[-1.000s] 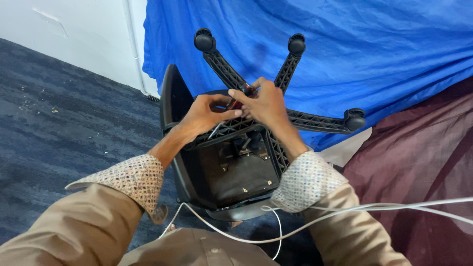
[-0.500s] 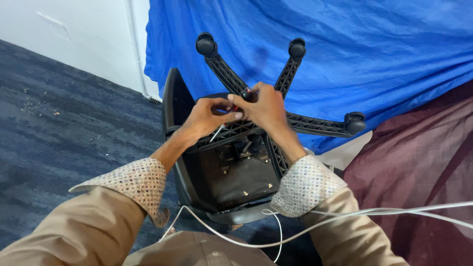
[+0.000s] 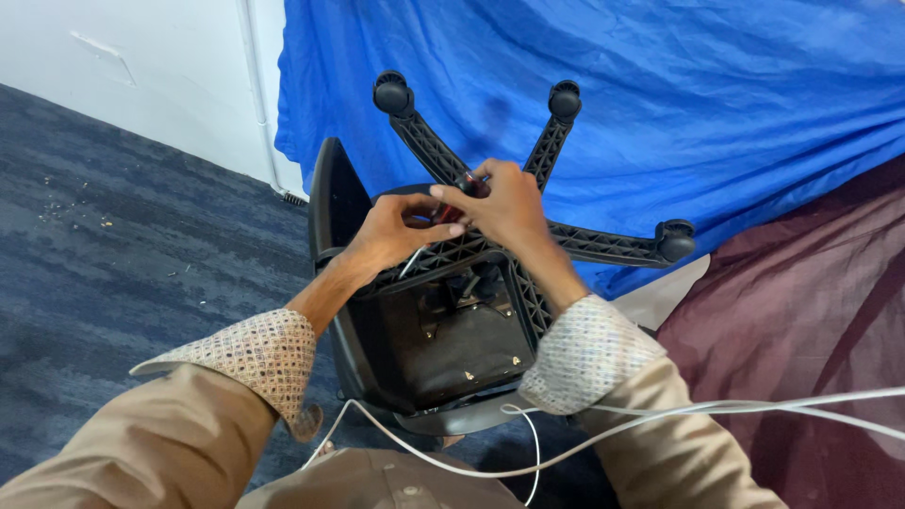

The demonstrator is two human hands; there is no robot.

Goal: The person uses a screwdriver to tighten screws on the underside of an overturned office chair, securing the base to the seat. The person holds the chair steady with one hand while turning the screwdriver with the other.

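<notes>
Upturned chair point(image 3: 443, 330): rigid, bulky, likely heavy; best gripped by base spokes; left hand point(image 3: 391, 236) and right hand point(image 3: 504, 203) pinch a small red part point(image 3: 451, 211) at the hub.

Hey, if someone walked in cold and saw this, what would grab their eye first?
The upturned black office chair at centre, its star-shaped wheeled base pointing up. Both hands meet at the base's hub: the left hand and the right hand close around a small red-and-black object too hidden to identify. Behind hangs a bright blue cloth sheet; a white cable crosses the lap.
</notes>
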